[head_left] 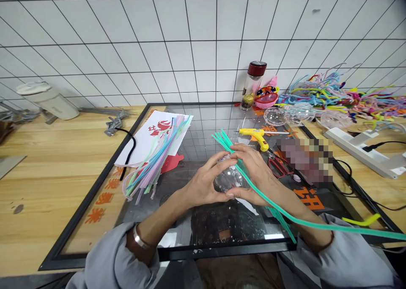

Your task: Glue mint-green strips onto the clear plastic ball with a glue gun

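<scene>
Both of my hands are wrapped round a clear plastic ball (pixel 229 175) above the glass-topped board. My left hand (pixel 207 181) grips its left side, thumb low and fingers over the top. From the right, my right hand (pixel 253 175) closes on the same ball, the two hands' fingertips nearly meeting. Green pipe cleaners (pixel 223 139) lie beneath and beside my right hand, their lower ends (pixel 283 225) showing past the wrist. One long green pipe cleaner (pixel 301 221) runs across my right forearm toward the right edge.
A yellow glue gun (pixel 261 140) and red-handled scissors (pixel 277 166) lie right of my hands. Pastel pipe cleaners (pixel 155 158) rest on white paper (pixel 136 147) at left. Behind stand a glass bottle (pixel 252 86), clear plastic shells (pixel 275 116) and a colourful pipe-cleaner heap (pixel 326 92). A power strip (pixel 364 151) lies right.
</scene>
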Tool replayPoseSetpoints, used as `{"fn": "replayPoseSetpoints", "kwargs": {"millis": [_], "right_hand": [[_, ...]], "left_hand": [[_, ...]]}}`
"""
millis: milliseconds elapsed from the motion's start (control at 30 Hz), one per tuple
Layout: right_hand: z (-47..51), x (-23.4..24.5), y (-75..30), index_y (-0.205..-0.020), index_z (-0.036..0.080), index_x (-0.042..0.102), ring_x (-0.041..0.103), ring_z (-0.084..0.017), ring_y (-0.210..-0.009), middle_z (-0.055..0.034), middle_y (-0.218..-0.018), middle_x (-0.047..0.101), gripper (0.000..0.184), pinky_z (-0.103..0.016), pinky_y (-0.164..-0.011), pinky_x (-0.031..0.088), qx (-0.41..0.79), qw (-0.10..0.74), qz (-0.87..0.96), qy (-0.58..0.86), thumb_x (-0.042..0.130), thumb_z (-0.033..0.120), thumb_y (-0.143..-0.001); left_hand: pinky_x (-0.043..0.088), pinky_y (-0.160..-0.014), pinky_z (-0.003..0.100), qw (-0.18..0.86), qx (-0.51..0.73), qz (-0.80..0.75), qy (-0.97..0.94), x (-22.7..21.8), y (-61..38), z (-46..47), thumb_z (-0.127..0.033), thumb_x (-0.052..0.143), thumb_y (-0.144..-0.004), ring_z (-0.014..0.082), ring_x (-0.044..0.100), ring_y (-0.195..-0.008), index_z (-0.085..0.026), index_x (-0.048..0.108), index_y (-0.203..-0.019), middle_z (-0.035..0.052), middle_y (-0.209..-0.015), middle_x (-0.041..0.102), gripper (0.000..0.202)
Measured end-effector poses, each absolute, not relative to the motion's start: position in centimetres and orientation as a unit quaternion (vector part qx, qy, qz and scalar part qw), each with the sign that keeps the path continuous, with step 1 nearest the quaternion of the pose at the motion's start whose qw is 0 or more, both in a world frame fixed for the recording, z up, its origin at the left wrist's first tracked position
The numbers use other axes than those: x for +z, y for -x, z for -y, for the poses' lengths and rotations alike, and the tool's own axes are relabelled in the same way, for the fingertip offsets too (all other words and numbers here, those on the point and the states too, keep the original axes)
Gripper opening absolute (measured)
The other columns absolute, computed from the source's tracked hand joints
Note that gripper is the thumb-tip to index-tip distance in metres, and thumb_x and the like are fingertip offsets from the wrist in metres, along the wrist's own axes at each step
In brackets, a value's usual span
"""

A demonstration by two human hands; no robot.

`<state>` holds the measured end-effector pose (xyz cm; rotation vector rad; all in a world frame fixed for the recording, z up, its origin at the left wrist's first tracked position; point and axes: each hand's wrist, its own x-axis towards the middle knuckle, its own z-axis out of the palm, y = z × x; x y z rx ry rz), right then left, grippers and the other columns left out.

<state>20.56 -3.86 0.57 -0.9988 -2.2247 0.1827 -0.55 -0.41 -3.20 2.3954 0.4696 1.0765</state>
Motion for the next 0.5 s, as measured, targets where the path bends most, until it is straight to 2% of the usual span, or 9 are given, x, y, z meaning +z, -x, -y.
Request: {"fn": "replayPoseSetpoints", "kwargs": {"millis": [233, 333, 400, 433, 500], "right_hand": [[4.5, 2.5, -23.2, -0.154, 0.023, 0.028, 0.031, -0.034, -0.148, -0.0165, -0.156, 0.037, 0.087, -0.057, -0.119, 0.03, 0.128, 0.299, 0.853, 0.408, 0.07, 0.051, -0.082], [4.0, 2.9, -25.9, -0.152, 0.023, 0.032, 0.039, -0.031, -0.144, -0.0143, -0.154, 0.041, 0.079, -0.054, -0.116, 0.037, 0.134, 0.284, 0.848, 0.428, 0.066, 0.044, -0.084], [3.5, 3.0, -27.9, -0.142, 0.019, 0.045, 0.051, -0.033, -0.132, -0.0163, -0.14, 0.055, 0.063, -0.054, -0.111, 0.041, 0.055, 0.288, 0.808, 0.511, 0.06, 0.042, -0.086], [3.2, 3.1, -28.8, -0.138, 0.014, 0.049, 0.053, -0.035, -0.13, -0.0196, -0.135, 0.058, 0.058, -0.054, -0.111, 0.04, 0.009, 0.271, 0.761, 0.589, 0.057, 0.039, -0.087], [2.9, 3.2, -30.3, -0.138, 0.005, 0.048, 0.052, -0.039, -0.129, -0.0271, -0.133, 0.057, 0.059, -0.052, -0.108, 0.041, -0.048, 0.193, 0.654, 0.73, 0.053, 0.039, -0.089]], "left_hand": [[0.044, -0.115, 0.052, 0.233, 0.374, -0.202, -0.874, -2.8, 0.5, 0.7, -0.035, 0.082, -0.076, 0.0331, 0.046, -0.141, -0.026, 0.037, -0.15, 0.0169, -0.149, 0.045, 0.088], [0.043, -0.116, 0.053, 0.237, 0.373, -0.193, -0.876, -2.7, 0.4, 0.7, -0.036, 0.082, -0.076, 0.0329, 0.044, -0.142, -0.027, 0.035, -0.151, 0.0166, -0.149, 0.046, 0.089], [0.043, -0.116, 0.053, 0.236, 0.374, -0.187, -0.877, -2.8, 0.4, 0.7, -0.037, 0.081, -0.077, 0.0331, 0.043, -0.143, -0.027, 0.035, -0.151, 0.0172, -0.148, 0.047, 0.088], [0.043, -0.116, 0.053, 0.235, 0.374, -0.185, -0.878, -2.8, 0.4, 0.6, -0.038, 0.081, -0.077, 0.0332, 0.043, -0.143, -0.026, 0.035, -0.151, 0.0175, -0.148, 0.047, 0.088], [0.044, -0.115, 0.054, 0.234, 0.376, -0.182, -0.878, -2.8, 0.3, 0.6, -0.038, 0.082, -0.077, 0.0334, 0.043, -0.143, -0.027, 0.035, -0.151, 0.0177, -0.148, 0.047, 0.089]]}}
